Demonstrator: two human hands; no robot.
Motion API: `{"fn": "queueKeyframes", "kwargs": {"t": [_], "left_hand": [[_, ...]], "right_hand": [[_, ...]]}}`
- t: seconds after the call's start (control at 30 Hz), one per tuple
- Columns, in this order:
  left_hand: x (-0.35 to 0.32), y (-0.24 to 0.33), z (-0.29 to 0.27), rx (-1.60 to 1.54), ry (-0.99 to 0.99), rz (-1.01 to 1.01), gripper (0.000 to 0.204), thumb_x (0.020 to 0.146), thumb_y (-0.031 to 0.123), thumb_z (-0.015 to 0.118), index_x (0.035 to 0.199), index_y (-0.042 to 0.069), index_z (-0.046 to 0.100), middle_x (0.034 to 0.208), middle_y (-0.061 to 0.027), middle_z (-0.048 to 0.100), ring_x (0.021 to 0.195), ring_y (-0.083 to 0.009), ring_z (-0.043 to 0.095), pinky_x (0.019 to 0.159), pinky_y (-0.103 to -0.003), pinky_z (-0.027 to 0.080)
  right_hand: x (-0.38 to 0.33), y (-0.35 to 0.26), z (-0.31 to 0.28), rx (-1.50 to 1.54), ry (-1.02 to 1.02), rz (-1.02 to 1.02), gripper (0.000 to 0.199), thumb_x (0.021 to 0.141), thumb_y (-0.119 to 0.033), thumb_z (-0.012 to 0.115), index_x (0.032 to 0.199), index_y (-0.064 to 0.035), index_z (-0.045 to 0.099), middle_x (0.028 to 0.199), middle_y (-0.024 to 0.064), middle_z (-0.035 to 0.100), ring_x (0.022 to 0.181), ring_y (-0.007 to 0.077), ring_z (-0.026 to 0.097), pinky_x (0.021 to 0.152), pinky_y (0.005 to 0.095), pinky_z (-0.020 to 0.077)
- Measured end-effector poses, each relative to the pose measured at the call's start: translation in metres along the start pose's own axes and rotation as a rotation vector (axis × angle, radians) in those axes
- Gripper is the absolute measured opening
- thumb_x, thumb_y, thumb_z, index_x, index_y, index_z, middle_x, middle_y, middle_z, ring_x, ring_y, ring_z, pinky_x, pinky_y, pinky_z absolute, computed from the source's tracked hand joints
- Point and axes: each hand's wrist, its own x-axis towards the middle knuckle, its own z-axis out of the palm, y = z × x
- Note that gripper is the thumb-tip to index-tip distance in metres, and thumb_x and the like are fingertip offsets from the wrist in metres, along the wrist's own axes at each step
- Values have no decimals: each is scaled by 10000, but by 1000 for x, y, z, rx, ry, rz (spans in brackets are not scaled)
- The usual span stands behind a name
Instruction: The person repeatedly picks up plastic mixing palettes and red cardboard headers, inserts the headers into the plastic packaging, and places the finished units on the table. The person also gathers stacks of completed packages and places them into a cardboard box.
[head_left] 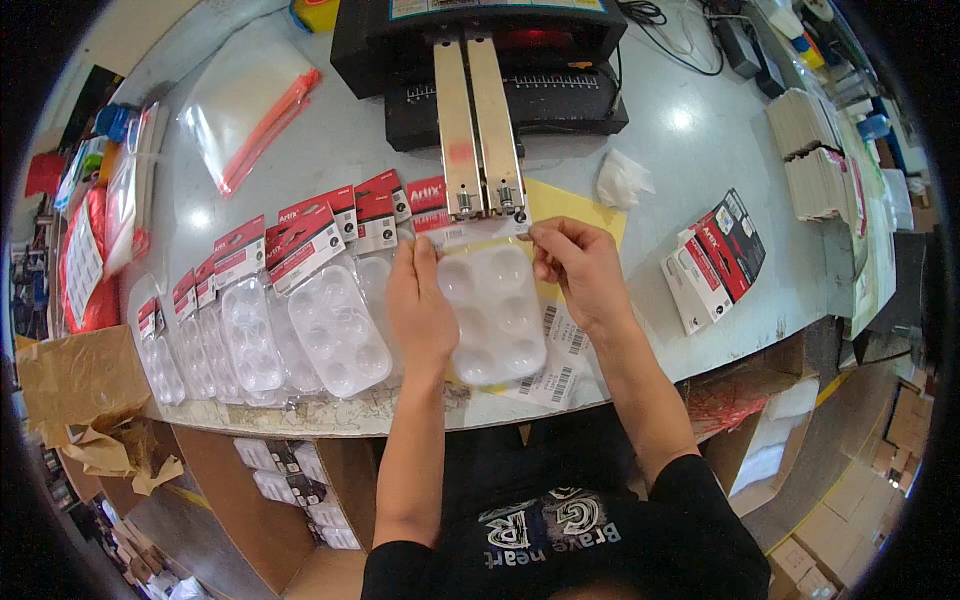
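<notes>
A white plastic paint palette [490,315] with round wells, in a clear bag, lies between my hands at the table's near edge. Its top end, with a red and white header card [430,195], reaches beneath the two metal arms of a black stapling machine [480,130]. My left hand [423,310] is closed along the palette's upper left edge, fingertips at the card. At the upper right corner, my right hand [582,268] pinches the card's edge between thumb and forefinger. Part of the card is hidden under the metal arms.
Several bagged palettes [340,330] with red header cards overlap on the left. A stack of header cards [712,260] lies to the right, near a crumpled white tissue [624,180]. Clear bags [245,115] lie at the far left. Open cardboard boxes [240,500] stand below the table edge.
</notes>
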Motion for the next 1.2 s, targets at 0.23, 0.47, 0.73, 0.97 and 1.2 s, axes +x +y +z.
{"fn": "queueKeyframes", "kwargs": {"t": [0.23, 0.47, 0.73, 0.97, 1.2], "left_hand": [[12, -6, -1, -54, -54, -67, 314, 1003, 245, 417, 840, -4, 518, 718, -71, 553, 702, -165, 497, 670, -313, 415], [-40, 4, -27, 174, 6, 135, 419, 877, 298, 636, 1124, -11, 497, 936, -141, 633, 862, -245, 619, 808, -339, 474], [0, 8, -164, 106, 110, 8, 478, 786, 228, 747, 1117, -29, 516, 1001, -160, 641, 900, -230, 625, 802, -323, 481], [21, -2, -206, 790, -1, 154, 618, 737, 381, 756, 1137, -36, 539, 1125, -221, 503, 1040, -339, 478, 897, -437, 389], [5, -47, -175, 1033, 91, 363, 654, 901, 431, 506, 1339, -44, 400, 1465, -157, 314, 1386, -334, 217, 1016, -497, 253]], "right_hand": [[6, 9, -3, -5, -16, 5, 125, 855, -118, 632, 832, 1, 663, 644, 20, 594, 552, 78, 538, 506, 208, 378], [-15, -3, 2, -208, -112, 145, 196, 890, -170, 601, 836, 10, 658, 645, 33, 593, 573, 87, 540, 531, 217, 388], [-19, 23, 54, -541, -353, 12, 317, 947, -270, 538, 1073, 12, 609, 927, 90, 658, 838, 154, 622, 728, 276, 478], [15, 49, 88, -770, -136, 80, 537, 926, -410, 561, 1208, 45, 519, 1003, 108, 618, 909, 170, 570, 828, 301, 448], [16, 64, 140, -818, -226, -36, 796, 794, -576, 637, 1194, 84, 440, 1103, 276, 576, 1063, 357, 578, 911, 374, 447]]}}
